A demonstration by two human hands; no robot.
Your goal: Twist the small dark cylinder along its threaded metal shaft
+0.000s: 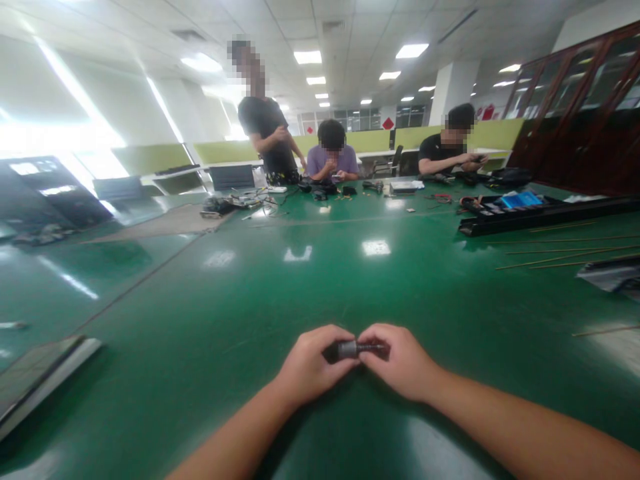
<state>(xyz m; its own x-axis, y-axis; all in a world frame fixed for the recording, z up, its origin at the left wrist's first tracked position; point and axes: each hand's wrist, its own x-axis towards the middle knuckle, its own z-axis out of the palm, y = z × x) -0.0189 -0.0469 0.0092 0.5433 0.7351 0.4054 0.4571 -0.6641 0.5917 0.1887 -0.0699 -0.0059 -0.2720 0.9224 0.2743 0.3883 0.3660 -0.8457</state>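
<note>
High Shine, Dull Grey

The green tabletop [250, 313] looks smooth and glossy, mirroring the ceiling lights [307, 57]. The small cylinder [347, 349] looks like dull grey metal, its thin shaft [371, 347] darker. The cabinet [575, 160] shows polished dark wood around glass. The purple shirt [317, 160] and 2 black shirts [263, 127] look like matt cloth.
</note>
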